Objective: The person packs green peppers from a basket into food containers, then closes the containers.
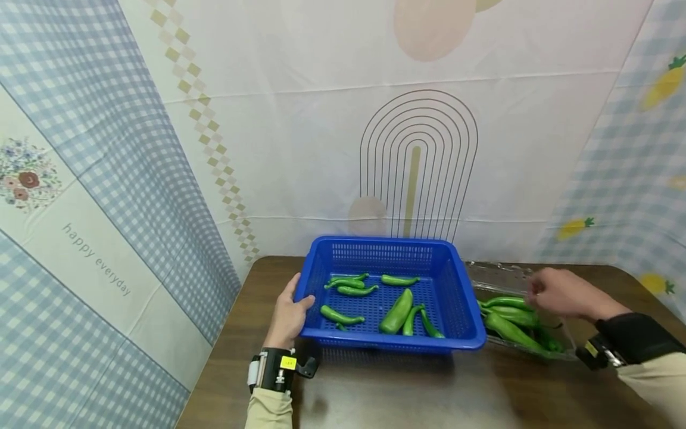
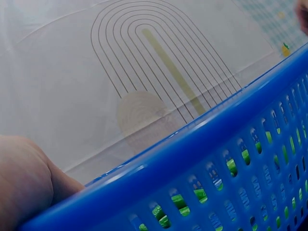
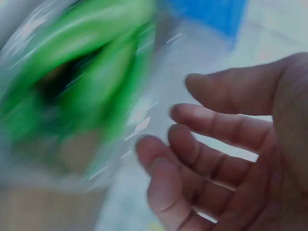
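Observation:
My left hand [image 1: 286, 316] grips the left rim of a blue perforated plastic basket [image 1: 391, 342], its thumb over the edge. Several green peppers lie spread on the basket's floor, among them a thick one [image 1: 396, 311] and a slim curved one [image 1: 342, 316]. To the basket's right sits a clear plastic container [image 1: 498, 275] holding more green peppers [image 1: 511, 330]. Above its right side hovers my right hand [image 1: 568, 292]. In the right wrist view, its fingers [image 3: 216, 120] are loosely bent and apart from the blurred peppers, with nothing between them.
Basket and container stand on a brown wooden table [image 1: 386, 387]. Behind it hangs a pale patterned cloth [image 1: 300, 149], and checked cloths [image 1: 155, 149] close in both sides. The basket's right wall stands close to the container.

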{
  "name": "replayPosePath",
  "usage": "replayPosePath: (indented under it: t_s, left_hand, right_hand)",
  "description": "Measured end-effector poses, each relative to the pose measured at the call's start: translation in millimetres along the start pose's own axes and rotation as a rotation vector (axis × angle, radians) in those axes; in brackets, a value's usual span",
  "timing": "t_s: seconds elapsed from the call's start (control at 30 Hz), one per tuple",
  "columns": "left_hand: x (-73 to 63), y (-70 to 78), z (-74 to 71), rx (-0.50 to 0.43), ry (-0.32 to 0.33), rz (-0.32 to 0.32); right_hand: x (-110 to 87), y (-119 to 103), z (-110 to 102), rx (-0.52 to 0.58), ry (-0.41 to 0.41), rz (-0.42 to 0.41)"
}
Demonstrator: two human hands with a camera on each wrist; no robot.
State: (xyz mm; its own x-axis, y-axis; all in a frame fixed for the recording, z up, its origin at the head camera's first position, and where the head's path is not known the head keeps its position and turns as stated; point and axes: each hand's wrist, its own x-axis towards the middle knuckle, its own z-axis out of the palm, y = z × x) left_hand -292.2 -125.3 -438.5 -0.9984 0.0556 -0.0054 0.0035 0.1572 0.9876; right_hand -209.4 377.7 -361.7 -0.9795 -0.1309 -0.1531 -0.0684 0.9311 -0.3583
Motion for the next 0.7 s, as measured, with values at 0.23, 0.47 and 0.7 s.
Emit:
replayPosePath:
  t_s: [0.23, 0.47, 0.7]
  left_hand:
    - [2.5, -1.2, -5.1, 0.015, 0.015, 0.003]
    - [3.8, -2.0, -2.5, 0.018, 0.013, 0.014]
    - [3.3, -3.8, -0.6, -0.001, 0.002, 0.0]
  right_hand:
    - [52.2, -99.7, -12.6, -0.057, 0.146, -0.141]
    - [103.3, -149.8, 13.7, -0.169, -0.044, -0.183]
    - [144.7, -158.9, 50.5, -0.162, -0.078, -0.17]
